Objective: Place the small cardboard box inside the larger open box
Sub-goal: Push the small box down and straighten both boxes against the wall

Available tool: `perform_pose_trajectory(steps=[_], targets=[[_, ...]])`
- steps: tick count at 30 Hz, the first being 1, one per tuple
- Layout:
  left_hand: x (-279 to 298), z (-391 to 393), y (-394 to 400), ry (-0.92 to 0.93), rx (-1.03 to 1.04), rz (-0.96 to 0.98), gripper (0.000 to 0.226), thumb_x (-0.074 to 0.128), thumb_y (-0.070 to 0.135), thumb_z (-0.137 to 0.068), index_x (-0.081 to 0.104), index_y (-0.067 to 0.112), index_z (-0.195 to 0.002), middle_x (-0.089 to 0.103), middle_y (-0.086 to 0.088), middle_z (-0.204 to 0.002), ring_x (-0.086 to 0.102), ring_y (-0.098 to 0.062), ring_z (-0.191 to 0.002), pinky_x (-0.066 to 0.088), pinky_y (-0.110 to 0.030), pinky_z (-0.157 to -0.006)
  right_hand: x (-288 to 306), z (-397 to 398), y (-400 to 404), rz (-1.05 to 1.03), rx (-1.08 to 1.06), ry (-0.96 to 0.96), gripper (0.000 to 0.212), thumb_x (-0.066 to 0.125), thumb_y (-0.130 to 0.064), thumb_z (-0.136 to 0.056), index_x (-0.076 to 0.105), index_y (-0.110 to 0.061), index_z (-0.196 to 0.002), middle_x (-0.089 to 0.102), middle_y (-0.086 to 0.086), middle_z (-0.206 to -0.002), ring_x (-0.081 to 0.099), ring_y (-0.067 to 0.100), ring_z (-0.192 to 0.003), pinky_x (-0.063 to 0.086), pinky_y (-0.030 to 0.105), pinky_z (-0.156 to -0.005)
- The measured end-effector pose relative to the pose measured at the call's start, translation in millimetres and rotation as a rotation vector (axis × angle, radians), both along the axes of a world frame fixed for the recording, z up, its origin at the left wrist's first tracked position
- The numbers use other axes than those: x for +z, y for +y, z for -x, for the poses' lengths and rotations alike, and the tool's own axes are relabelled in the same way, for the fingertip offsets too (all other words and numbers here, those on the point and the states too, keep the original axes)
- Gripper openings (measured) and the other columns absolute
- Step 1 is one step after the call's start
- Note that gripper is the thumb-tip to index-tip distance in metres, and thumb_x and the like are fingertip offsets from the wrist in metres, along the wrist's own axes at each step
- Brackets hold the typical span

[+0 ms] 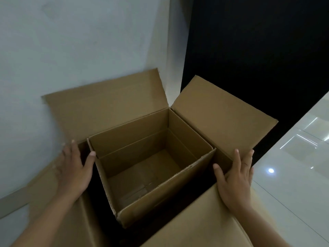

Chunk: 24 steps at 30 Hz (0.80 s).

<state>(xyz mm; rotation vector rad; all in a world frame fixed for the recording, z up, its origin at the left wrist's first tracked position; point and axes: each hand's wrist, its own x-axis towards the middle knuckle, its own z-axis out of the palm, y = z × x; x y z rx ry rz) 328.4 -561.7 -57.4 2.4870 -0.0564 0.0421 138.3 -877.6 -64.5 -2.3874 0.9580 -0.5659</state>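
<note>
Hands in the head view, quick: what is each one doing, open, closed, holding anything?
Left hand: open, fingers spread, thumb at the small box rim, gripping nothing.
Right hand: open, flat on the larger box flap, holding nothing.

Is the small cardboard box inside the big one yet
Yes. The small cardboard box sits down inside the larger open box, its rim below the big flaps, with dark gaps around it.

The small cardboard box (142, 168) and the larger open box (219, 111) are both made of plain brown corrugated cardboard, matt and unprinted, with fluting seen along the small box's cut rim. The wall (71, 41) is finished in matt pale paint, while the floor tiles (292, 175) are polished to a mirror-like gloss.
</note>
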Motion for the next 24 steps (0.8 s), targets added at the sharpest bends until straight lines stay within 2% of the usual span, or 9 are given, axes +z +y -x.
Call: perform_pose_trajectory(steps=[3,7,11,16,20,24], targets=[[-1,43,-3,-0.023,-0.016,-0.031,0.074,0.022,0.057,-0.08,-0.001,0.024,-0.142,-0.01,-0.005,-0.154,-0.014,-0.022,-0.14,-0.003,-0.052,-0.112,-2,8,17,0.071,0.136,0.057,0.067,0.031,-0.058,-0.084,-0.002,-0.034,-0.138,-0.027,-0.007,-0.146,-0.031,0.008,-0.134,-0.017,0.03,-0.111],[-2,93,-8,0.02,-0.017,-0.056,0.069,0.018,0.063,-0.082,-0.014,0.033,-0.135,-0.019,0.0,-0.151,-0.02,-0.02,-0.137,-0.006,-0.05,-0.111,2,12,30,0.127,0.265,0.172,0.065,0.02,-0.064,-0.081,-0.007,-0.037,-0.134,-0.03,-0.01,-0.144,-0.036,0.006,-0.13,-0.029,0.024,-0.105],[-2,131,-20,0.089,0.012,-0.081,0.063,0.008,0.062,-0.082,-0.024,0.032,-0.128,-0.022,-0.001,-0.15,-0.022,-0.019,-0.136,-0.007,-0.047,-0.112,0,15,41,0.121,0.291,0.285,0.071,0.014,-0.065,-0.079,-0.007,-0.034,-0.139,-0.031,-0.007,-0.143,-0.037,0.012,-0.13,-0.024,0.033,-0.108],[5,129,-28,0.084,0.068,0.068,0.062,0.01,0.055,-0.079,-0.02,0.032,-0.129,-0.017,-0.005,-0.153,-0.02,-0.018,-0.137,-0.008,-0.039,-0.112,-5,7,38,0.044,0.259,0.229,0.073,0.019,-0.061,-0.08,0.006,-0.027,-0.144,-0.028,-0.007,-0.145,-0.034,0.014,-0.132,-0.02,0.036,-0.11],[2,117,-39,0.071,0.066,0.056,0.072,0.01,0.056,-0.079,-0.01,0.024,-0.14,-0.015,-0.008,-0.154,-0.018,-0.021,-0.139,-0.005,-0.041,-0.112,-8,-10,24,0.071,0.272,0.218,0.071,0.019,-0.06,-0.081,0.006,-0.028,-0.143,-0.027,-0.007,-0.144,-0.033,0.013,-0.132,-0.018,0.036,-0.11],[1,98,-50,0.061,0.047,0.038,0.074,0.01,0.056,-0.079,-0.005,0.021,-0.142,-0.011,-0.01,-0.154,-0.013,-0.024,-0.14,-0.003,-0.042,-0.113,-7,-28,11,0.102,0.289,0.262,0.07,0.011,-0.064,-0.084,0.003,-0.028,-0.143,-0.022,0.0,-0.151,-0.033,0.013,-0.13,-0.018,0.037,-0.109]])
